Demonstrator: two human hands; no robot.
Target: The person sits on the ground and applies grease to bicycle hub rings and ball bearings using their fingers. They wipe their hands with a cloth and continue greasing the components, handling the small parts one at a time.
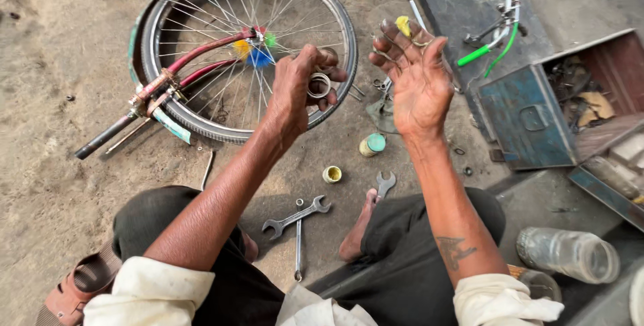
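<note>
— What is in the left hand [295, 91]?

— A small metal ring [319, 85], pinched in its fingers [329, 71] above the bicycle wheel [201, 51].

— And the right hand [419, 81]?

— Fingers spread, palm up, holding nothing.

— How best to handle it?

— I'd keep the ring pinched by its rim, over the open palm, so a slip lands there, not in the dirt by the wrenches [295, 222].

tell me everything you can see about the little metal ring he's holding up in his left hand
The metal ring is small, round and silvery-grey, looking like a worn steel bearing part with a dull, greasy shine; finer detail is too small to tell. Its open centre faces the camera. The left hand pinches it between thumb and fingertips, raised in the air above the bicycle wheel lying on the sandy ground. The right hand, open with palm up, is beside it and does not touch it.
</note>
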